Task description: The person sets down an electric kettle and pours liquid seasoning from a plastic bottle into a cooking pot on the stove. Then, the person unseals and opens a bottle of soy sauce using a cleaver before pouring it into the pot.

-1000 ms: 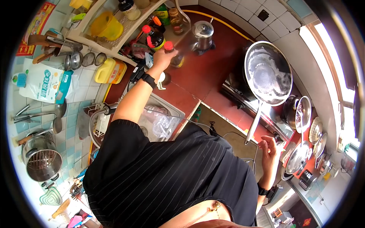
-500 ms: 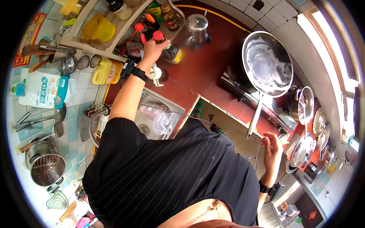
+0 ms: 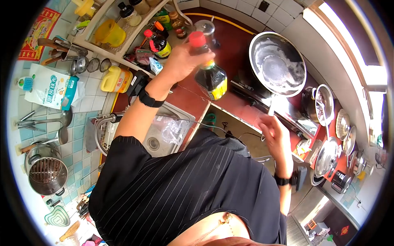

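Note:
My left hand [image 3: 186,61] is wrapped round the neck of a sauce bottle [image 3: 211,84] with a red cap, dark contents and a yellow label. The bottle is tilted and held up over the red counter. My right hand [image 3: 276,135] is at the handle [image 3: 271,107] of the wok, its fingers curled and smeared by motion. It overlaps the handle's lower end, and I cannot tell whether it grips it. The wok [image 3: 278,63] sits on the stove [image 3: 254,93], with pale residue or foam on its dark inside.
A second red-capped bottle [image 3: 158,44] stands by the shelf [image 3: 123,49], near a metal pot [image 3: 205,28]. Left of the counter edge lies a sink [image 3: 164,151] with a plastic bag [image 3: 174,130] in it. Right of the wok are a pot with a ladle [image 3: 324,102] and several lids [image 3: 327,158].
My left hand has lifted the sauce bottle off the counter and brought it right, towards me. My right hand has moved up and left to the wok's handle.

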Demonstrator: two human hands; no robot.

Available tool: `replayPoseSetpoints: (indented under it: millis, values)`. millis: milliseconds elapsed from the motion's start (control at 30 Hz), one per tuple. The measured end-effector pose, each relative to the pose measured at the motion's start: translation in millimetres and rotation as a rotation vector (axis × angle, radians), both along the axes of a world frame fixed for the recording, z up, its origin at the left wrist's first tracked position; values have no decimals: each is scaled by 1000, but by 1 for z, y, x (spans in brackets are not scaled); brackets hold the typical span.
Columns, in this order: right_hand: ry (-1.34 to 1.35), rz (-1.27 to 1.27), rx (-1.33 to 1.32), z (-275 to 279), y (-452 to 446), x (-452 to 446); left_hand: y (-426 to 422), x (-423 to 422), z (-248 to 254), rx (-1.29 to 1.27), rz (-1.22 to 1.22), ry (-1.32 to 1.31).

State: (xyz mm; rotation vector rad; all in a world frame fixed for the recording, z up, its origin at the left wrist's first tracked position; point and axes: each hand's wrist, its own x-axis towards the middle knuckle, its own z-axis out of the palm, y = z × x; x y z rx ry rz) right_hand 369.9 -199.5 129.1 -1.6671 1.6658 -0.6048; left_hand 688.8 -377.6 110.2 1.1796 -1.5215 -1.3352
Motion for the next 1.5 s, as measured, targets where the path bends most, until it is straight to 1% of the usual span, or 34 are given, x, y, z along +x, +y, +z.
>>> replayPoseSetpoints:
  millis: [33, 67, 100, 133, 200, 233, 300, 367, 467, 533, 600, 633, 733, 767, 867, 900, 1067, 1267, 1333, 1400, 1467, 1500]
  values:
    - [-41, 61, -43, -3, -3, 6, 9, -11, 10, -11, -32, 17]
    - [-37, 84, -34, -1, -3, 14, 17, -22, 20, -23, -62, 34]
    - [7, 121, -107, -4, -3, 19, 24, -31, 27, -35, -90, 49]
    - [50, 159, -180, -8, 0, 21, 32, -39, 31, -48, -81, 48]
    - [44, 186, -216, -9, 10, 17, 44, -49, 40, -77, -54, 42]
    - [39, 204, -232, -9, 15, 15, 46, -49, 40, -82, -49, 3]
    - [-38, 172, -150, -4, 27, 1, 47, -46, 36, -48, -4, 17]
    - [-79, 106, -39, 0, 43, -13, 39, -38, 16, -11, 51, 24]
    - [-85, 65, -52, -12, 63, -36, 28, -26, 0, 20, 113, -35]
    - [-85, 13, -32, -11, 75, -44, 10, -15, -25, -35, 220, -247]
    - [-99, -52, 6, -13, 85, -53, -15, 0, -63, -87, 312, -456]
    - [-100, -75, 14, -14, 88, -56, -24, 7, -78, -62, 300, -415]
    - [-115, -155, 57, -20, 94, -65, -58, 26, -132, -159, 382, -561]
    - [-134, -177, 75, -25, 95, -69, -65, 28, -147, -166, 407, -564]
    - [-112, -209, 86, -21, 92, -71, -71, 23, -152, -98, 394, -696]
    - [-105, -216, 93, -19, 90, -71, -72, 20, -153, -100, 402, -705]
    - [-100, -249, 122, -18, 79, -73, -96, 28, -191, -74, 364, -658]
    - [-87, -262, 146, -23, 71, -76, -98, 25, -203, -125, 346, -563]
    - [-99, -268, 160, -24, 67, -75, -93, 22, -196, -168, 346, -485]
    - [-112, -274, 171, -24, 64, -73, -85, 16, -185, -187, 376, -494]
    - [-123, -281, 184, -25, 61, -71, -85, 17, -189, -200, 351, -403]
    - [-127, -278, 188, -27, 60, -71, -83, 17, -182, -134, 315, -410]
